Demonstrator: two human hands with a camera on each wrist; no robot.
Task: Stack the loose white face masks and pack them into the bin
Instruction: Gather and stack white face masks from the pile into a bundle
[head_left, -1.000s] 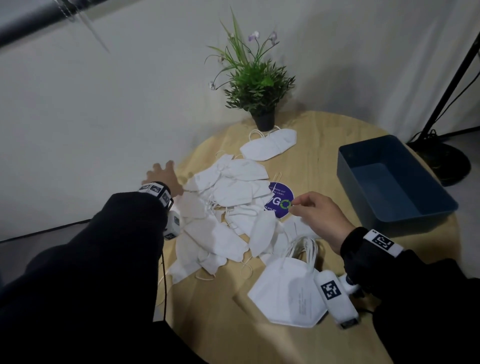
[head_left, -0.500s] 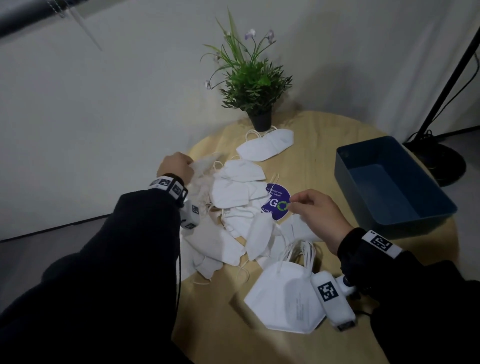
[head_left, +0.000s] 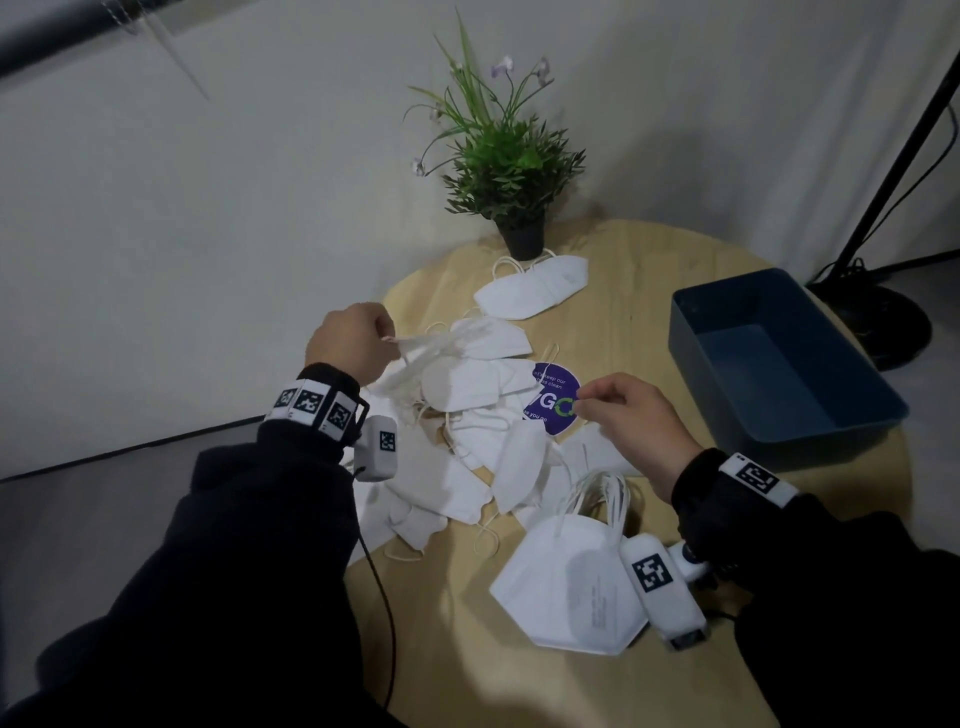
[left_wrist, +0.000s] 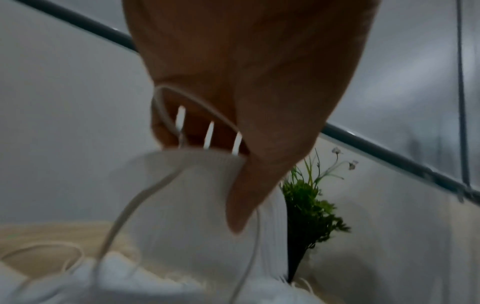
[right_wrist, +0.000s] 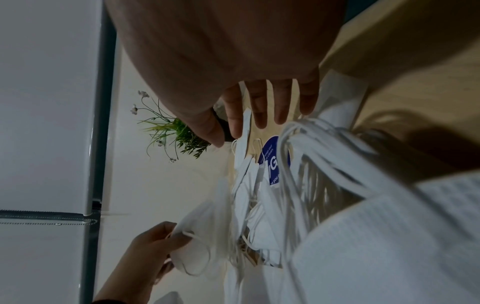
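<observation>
Several loose white face masks (head_left: 467, 431) lie in a jumbled pile on the left half of the round wooden table (head_left: 628, 291). My left hand (head_left: 387, 340) pinches the edge of one mask (head_left: 441, 343) and holds it up over the pile; the left wrist view shows thumb and fingers clamped on that mask (left_wrist: 187, 185). My right hand (head_left: 584, 408) hovers over a purple sticker (head_left: 553, 405), fingers loosely bent, holding nothing. A neat stack of masks (head_left: 566, 592) lies under my right wrist. The blue bin (head_left: 685, 364) stands at the right.
A potted plant (head_left: 511, 171) stands at the table's far edge, with one more mask (head_left: 535, 291) just in front of it. A black stand with a round base (head_left: 883, 322) is on the floor behind the bin. A wall runs close along the left.
My left hand left the table's left edge, reached into the pile, took a mask by its edge and raised it. The right hand has stayed over the sticker.
</observation>
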